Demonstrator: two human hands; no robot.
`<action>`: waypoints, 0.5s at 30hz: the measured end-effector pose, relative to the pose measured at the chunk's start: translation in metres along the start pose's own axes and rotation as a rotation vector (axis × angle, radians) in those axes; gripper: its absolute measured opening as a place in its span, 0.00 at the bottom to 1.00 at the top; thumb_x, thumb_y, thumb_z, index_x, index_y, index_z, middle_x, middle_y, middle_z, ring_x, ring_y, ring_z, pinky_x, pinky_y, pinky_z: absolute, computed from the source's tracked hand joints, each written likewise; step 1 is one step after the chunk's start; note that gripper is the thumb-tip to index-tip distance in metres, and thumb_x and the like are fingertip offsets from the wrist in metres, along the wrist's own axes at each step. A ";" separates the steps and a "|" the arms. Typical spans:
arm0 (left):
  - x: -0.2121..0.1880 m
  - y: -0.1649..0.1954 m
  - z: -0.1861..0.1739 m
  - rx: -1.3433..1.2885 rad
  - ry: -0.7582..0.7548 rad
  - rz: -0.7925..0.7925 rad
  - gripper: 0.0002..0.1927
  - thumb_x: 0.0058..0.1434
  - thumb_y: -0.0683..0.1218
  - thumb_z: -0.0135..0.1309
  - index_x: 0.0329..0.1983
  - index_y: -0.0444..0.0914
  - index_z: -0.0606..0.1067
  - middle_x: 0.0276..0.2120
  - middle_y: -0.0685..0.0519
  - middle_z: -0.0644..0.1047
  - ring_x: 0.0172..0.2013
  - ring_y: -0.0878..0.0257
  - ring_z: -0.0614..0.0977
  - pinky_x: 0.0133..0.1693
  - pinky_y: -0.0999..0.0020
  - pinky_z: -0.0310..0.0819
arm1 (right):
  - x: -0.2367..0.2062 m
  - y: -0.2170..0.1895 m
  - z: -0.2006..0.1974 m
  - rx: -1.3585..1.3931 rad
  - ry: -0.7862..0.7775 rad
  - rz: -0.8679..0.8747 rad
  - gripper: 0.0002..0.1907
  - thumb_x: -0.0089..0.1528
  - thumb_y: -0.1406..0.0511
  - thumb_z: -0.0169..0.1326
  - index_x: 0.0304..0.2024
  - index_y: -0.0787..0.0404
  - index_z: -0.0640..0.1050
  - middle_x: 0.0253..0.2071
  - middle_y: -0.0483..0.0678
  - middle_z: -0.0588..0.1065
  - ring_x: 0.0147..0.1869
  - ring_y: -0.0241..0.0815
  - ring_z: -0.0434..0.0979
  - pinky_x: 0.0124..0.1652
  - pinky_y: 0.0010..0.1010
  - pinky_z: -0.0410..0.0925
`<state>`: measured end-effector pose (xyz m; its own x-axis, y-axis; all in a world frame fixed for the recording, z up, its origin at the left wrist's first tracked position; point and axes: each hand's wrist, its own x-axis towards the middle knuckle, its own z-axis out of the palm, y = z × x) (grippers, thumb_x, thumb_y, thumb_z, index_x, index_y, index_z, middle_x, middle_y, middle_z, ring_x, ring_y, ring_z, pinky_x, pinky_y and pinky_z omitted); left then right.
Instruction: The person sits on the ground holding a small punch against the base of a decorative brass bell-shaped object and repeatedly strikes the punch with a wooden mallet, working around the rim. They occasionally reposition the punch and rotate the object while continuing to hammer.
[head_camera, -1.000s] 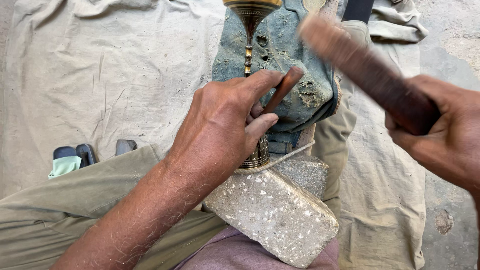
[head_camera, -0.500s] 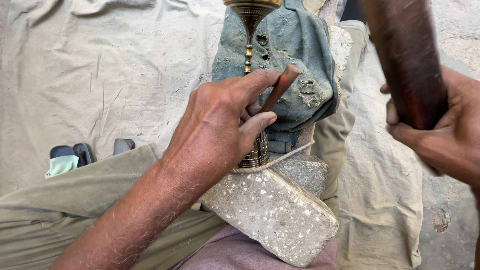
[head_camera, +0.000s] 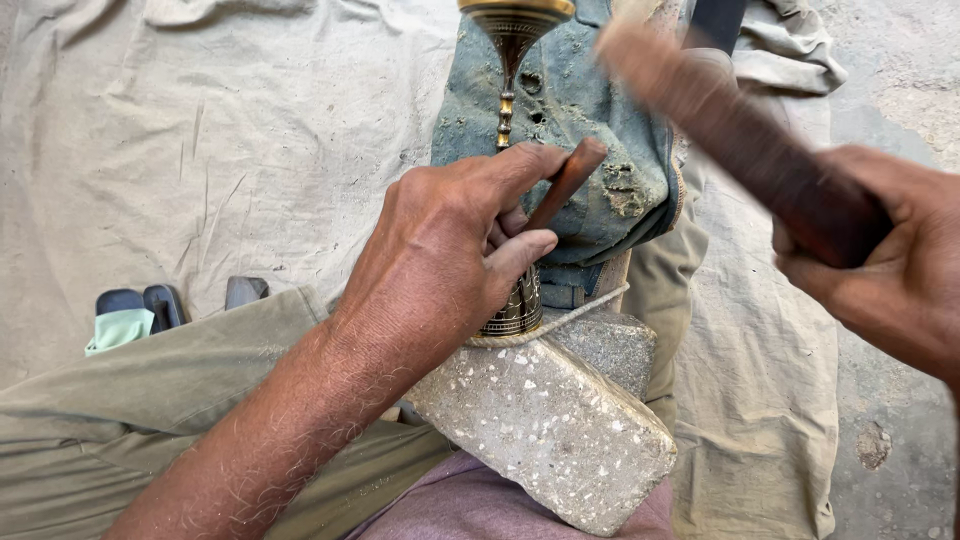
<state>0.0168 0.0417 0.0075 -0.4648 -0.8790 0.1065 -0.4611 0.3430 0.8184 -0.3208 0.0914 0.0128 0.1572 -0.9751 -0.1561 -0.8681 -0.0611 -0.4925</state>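
Observation:
My left hand pinches a thin reddish-brown chisel and holds its tip against an engraved brass piece that rests on a speckled stone block. The brass piece runs up as a slim stem to a wide brass rim at the top edge. My right hand grips the dark wooden handle of a mallet, blurred with motion, raised above and to the right of the chisel. The mallet's head is hidden in blur.
A worn blue denim cloth lies under the brass piece. My khaki trouser leg crosses the lower left. Small dark tools and a pale green object lie on the beige ground sheet. Bare concrete shows at right.
The mallet in my right hand has swung from upright down and leftward toward the chisel. My left hand and the chisel have stayed in place.

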 end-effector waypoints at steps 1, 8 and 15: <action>0.000 0.000 0.000 0.006 -0.012 -0.028 0.28 0.54 0.42 0.69 0.59 0.40 0.76 0.31 0.50 0.82 0.29 0.65 0.85 0.31 0.67 0.82 | 0.000 -0.002 -0.003 0.049 -0.003 0.069 0.21 0.51 0.80 0.62 0.44 0.60 0.75 0.36 0.49 0.77 0.38 0.38 0.81 0.48 0.34 0.78; -0.001 -0.002 -0.003 -0.006 0.056 0.059 0.29 0.55 0.41 0.69 0.60 0.39 0.75 0.32 0.50 0.82 0.30 0.65 0.84 0.32 0.67 0.81 | 0.003 -0.013 -0.005 0.737 0.047 0.464 0.14 0.55 0.72 0.62 0.43 0.56 0.79 0.37 0.43 0.76 0.39 0.32 0.79 0.48 0.29 0.79; 0.000 -0.007 -0.005 -0.025 -0.026 -0.065 0.31 0.52 0.43 0.69 0.61 0.42 0.75 0.29 0.51 0.83 0.29 0.65 0.86 0.32 0.67 0.83 | 0.002 -0.019 -0.007 -0.038 -0.045 0.152 0.20 0.51 0.79 0.63 0.44 0.61 0.76 0.38 0.48 0.75 0.36 0.38 0.80 0.44 0.33 0.78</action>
<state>0.0240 0.0379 0.0040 -0.4543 -0.8900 0.0386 -0.4722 0.2773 0.8367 -0.3073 0.0887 0.0278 0.0427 -0.9634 -0.2648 -0.9005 0.0777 -0.4278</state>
